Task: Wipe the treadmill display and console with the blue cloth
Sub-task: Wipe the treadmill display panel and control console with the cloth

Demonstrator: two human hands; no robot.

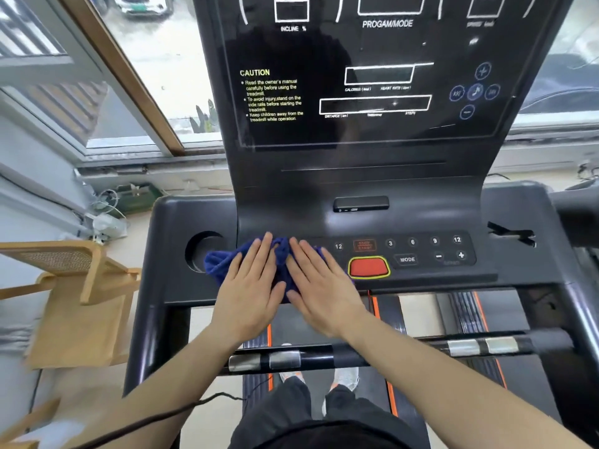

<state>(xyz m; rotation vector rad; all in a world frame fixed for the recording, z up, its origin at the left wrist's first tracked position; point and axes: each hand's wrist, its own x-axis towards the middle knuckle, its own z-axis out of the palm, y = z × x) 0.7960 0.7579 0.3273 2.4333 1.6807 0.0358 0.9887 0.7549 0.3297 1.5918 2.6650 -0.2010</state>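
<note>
The blue cloth (220, 262) lies bunched on the left half of the black treadmill console (431, 273), covering the left-hand buttons. My left hand (251, 288) and my right hand (319, 286) press flat on it side by side, fingers extended and slightly spread, pointing away from me. Above rises the dark glossy display (372, 76), unlit, with white outlines and a CAUTION text at its left.
A red stop button (369, 267) sits just right of my right hand, with MODE and number keys beyond. A round cup holder (201, 251) is left of the cloth. A handlebar (324, 354) crosses below my wrists. A wooden chair (74, 286) stands at left, by a window.
</note>
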